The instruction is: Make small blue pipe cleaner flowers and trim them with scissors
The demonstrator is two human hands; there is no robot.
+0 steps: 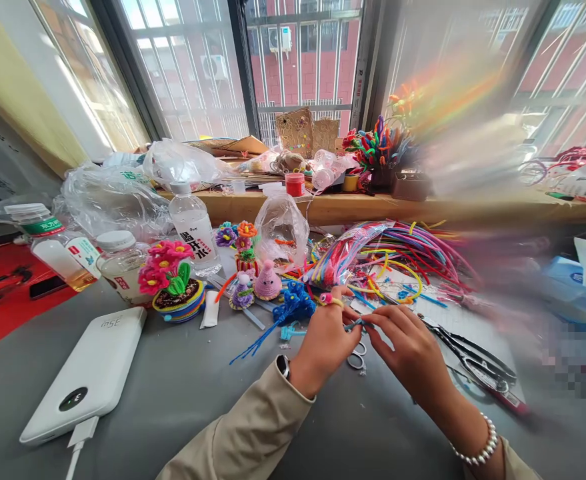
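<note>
Both of my hands meet over the grey table. My left hand [325,337], with a pink and yellow ring and a watch at the wrist, pinches a short blue-grey pipe cleaner [355,325]. The fingertips of my right hand [410,340] are closed on its other end; a beaded bracelet circles that wrist. The fingers partly hide the piece. Left of my left hand lies a bunch of blue pipe-cleaner flowers [295,303] with loose stems. Small white-handled scissors [357,361] lie beneath my hands. To the right are large black-handled scissors [473,357].
A bundle of coloured pipe cleaners [423,250] lies behind my hands. A pink crocheted figure [267,283], a potted pink flower [179,303], a water bottle [193,230] and a white power bank [90,370] stand or lie leftward. A wooden ledge [233,210] runs along the windows.
</note>
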